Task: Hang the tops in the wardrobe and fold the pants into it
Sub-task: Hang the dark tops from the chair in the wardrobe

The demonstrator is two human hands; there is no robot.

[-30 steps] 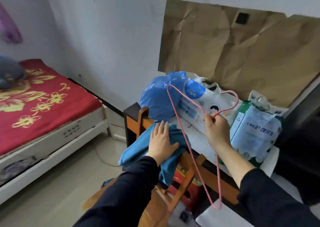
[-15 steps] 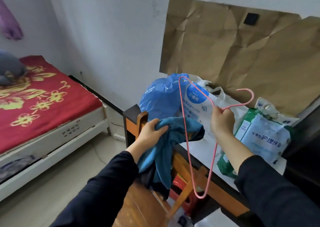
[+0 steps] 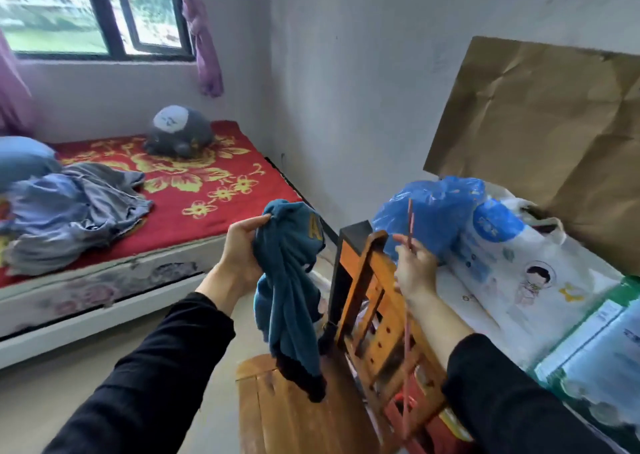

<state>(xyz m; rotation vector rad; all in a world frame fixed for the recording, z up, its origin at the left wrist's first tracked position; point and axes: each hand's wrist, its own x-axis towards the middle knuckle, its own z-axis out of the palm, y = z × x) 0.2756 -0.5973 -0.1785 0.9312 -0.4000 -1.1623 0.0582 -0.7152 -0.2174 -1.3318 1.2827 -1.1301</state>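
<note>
The pink hanger point(image 3: 410, 218) is turned almost edge-on, so it reads only as a thin, blurred line; its hook cannot be made out, and its middle is hidden behind the right hand point(image 3: 415, 270) and wrist. Its long axis runs nearly upright, the upper tip in front of the blue plastic bag point(image 3: 446, 204) and the lower end low beside the wooden chair point(image 3: 363, 273). The right hand pinches the wire between thumb and fingers. The left hand point(image 3: 242, 252) has its fingers curled round a bunch of the teal top point(image 3: 287, 287), which hangs crumpled in the air just left of the chair back. The top's long axis is vertical, from the fist down to a dark end above the chair seat. Its folds hide the yellow lettering, apart from one letter, and its sleeves and neck cannot be told apart. A heap of grey-blue clothes point(image 3: 72, 211) lies on the bed point(image 3: 207, 218), cut off at the left edge.
</note>
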